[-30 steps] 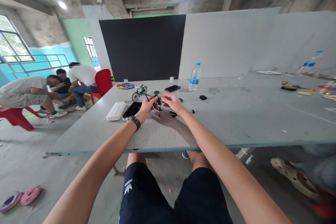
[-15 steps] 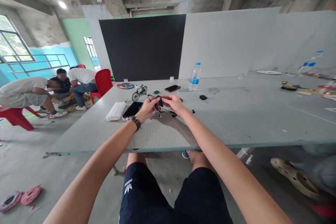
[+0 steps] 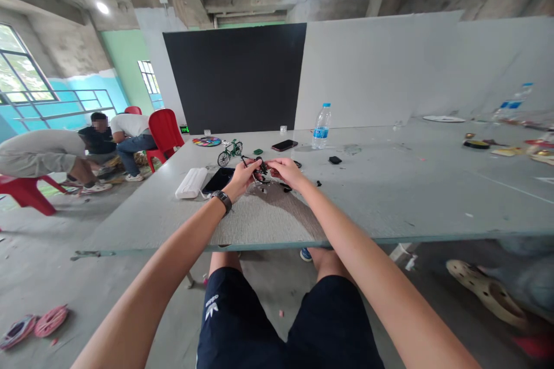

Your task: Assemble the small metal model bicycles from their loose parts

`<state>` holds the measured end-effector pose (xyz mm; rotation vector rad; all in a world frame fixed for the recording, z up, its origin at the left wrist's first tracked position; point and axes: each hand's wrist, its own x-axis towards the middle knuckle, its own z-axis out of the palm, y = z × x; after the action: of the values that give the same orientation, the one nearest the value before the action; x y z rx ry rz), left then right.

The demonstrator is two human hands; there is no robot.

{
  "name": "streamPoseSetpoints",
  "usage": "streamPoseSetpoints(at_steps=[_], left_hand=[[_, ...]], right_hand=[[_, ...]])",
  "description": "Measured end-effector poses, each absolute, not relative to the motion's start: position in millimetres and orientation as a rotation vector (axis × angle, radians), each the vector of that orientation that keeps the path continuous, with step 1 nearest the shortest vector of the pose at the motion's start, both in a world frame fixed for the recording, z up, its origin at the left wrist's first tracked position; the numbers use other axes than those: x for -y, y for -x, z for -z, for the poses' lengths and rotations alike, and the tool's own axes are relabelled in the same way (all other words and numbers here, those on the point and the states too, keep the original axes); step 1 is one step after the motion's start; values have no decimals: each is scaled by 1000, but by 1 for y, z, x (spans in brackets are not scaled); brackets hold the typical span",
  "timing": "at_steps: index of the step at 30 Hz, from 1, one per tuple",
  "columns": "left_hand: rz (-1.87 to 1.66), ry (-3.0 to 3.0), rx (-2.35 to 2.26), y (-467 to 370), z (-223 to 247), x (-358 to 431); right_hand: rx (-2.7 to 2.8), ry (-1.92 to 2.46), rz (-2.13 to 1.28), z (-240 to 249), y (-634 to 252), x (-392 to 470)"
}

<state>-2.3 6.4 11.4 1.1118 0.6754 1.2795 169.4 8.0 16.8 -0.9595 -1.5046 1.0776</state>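
My left hand (image 3: 243,177) is closed on a small black model bicycle (image 3: 261,173), whose wheel and thin frame parts show between the fingers. My right hand (image 3: 286,172) is pinched at the right side of the model, its fingertips close to it. What those fingertips hold is too small to make out. Just behind stands a green model bicycle (image 3: 230,153) on its wheels. Small black parts (image 3: 285,187) lie on the table under my right hand, and a black ring-shaped piece (image 3: 298,164) is partly hidden behind it.
On the grey table (image 3: 367,202) are a white power bank (image 3: 191,183), a dark phone (image 3: 219,180), another phone (image 3: 284,145), a water bottle (image 3: 321,127), a small black case (image 3: 334,160) and a colourful disc (image 3: 206,141). Several people sit at the left near red chairs (image 3: 165,130).
The black model has turned a little in my left hand. My right fingers have drawn slightly to the right of it. At the left, the seated people have shifted.
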Motion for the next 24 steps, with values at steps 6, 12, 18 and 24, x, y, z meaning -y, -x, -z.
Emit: streamPoseSetpoints(at_steps=[6, 12, 18, 24], left_hand=[[-1286, -1103, -729, 3, -13, -7], [-1273, -1090, -711, 1, -15, -4], [-1377, -1039, -760, 1, -17, -6], [-1422, -1049, -789, 2, -15, -10]], right_hand=[[1716, 997, -754, -16, -176, -11], [1702, 1026, -778, -16, -177, -11], [1701, 977, -1032, -13, -175, -8], [1805, 937, -953, -11, -178, -12]])
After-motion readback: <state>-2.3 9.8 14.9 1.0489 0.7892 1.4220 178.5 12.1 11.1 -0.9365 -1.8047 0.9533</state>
